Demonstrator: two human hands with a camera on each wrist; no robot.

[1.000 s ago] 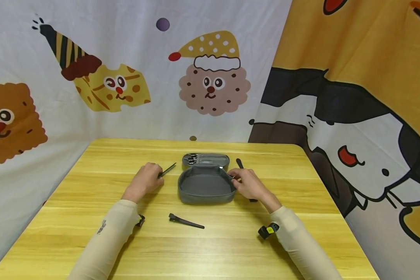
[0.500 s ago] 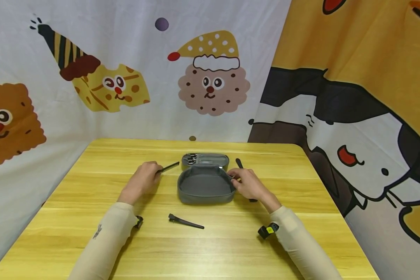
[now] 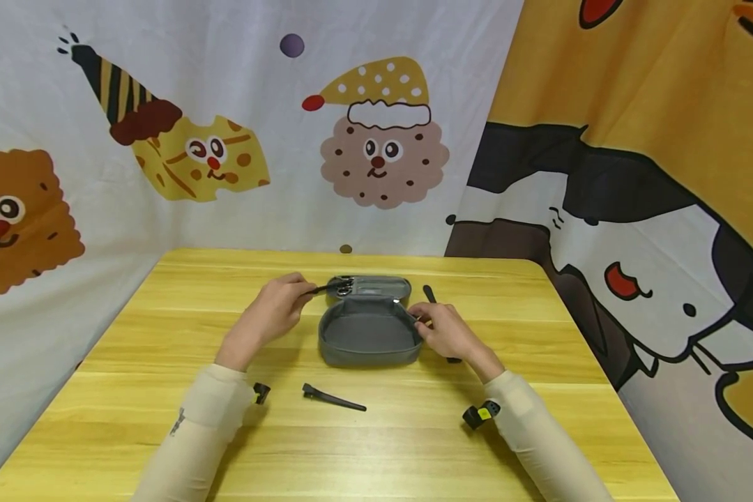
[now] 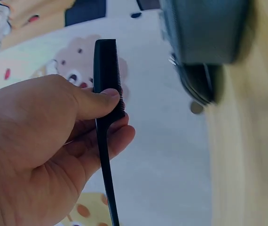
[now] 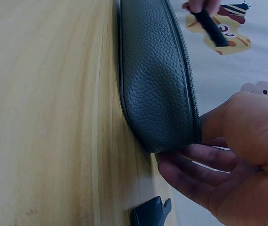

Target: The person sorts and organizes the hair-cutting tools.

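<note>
My left hand (image 3: 270, 314) pinches a black rat-tail comb (image 4: 106, 70) between thumb and fingers, its toothed end pointing away from the palm in the left wrist view. The comb is off the table, by the left end of the lid of a grey zip case (image 3: 370, 355). That case lies unzipped with its lid laid back. My right hand (image 3: 448, 331) grips the right side of the case, the thumb over the rim and the fingers outside. In the lid's left part sit metal tools with finger rings (image 3: 345, 286), which look like scissors.
A black hair clip (image 3: 334, 397) lies on the wooden table (image 3: 376, 453) in front of the case. Another long black item (image 3: 429, 293), partly hidden by my right hand, lies right of the case. Printed cloth (image 3: 226, 223) hangs behind the table.
My left hand has lifted the comb and carried it right and away from me, towards the lid of the case. The right hand and case have stayed in place.
</note>
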